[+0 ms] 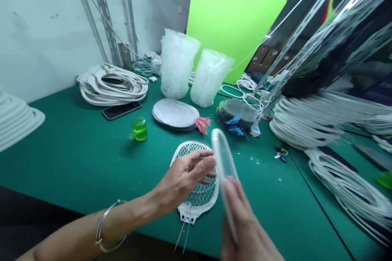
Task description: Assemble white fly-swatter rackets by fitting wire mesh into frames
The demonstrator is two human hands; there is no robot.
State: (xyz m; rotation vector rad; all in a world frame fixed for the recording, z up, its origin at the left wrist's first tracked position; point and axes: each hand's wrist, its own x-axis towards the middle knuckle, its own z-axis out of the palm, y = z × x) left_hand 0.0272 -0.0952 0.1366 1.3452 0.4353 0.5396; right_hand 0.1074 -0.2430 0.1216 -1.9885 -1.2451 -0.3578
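My right hand (245, 228) is closed on a clear oval plastic cover (225, 167), held edge-on and tilted above the green table. My left hand (186, 175) hovers with its fingers spread and slightly curled, fingertips close to the cover. It holds nothing. Beneath both hands a white racket frame with metal mesh (199, 195) lies flat on the table, thin red and blue wires trailing from its neck. A silver bangle sits on my left wrist.
Two stacks of clear covers (177, 63) stand at the back, with a pile of mesh ovals (174, 113) and a dark mesh pile (235, 114) in front. White frame stacks (113, 83) lie left and right. A phone (121, 110) and a green cup (139, 128) sit nearby.
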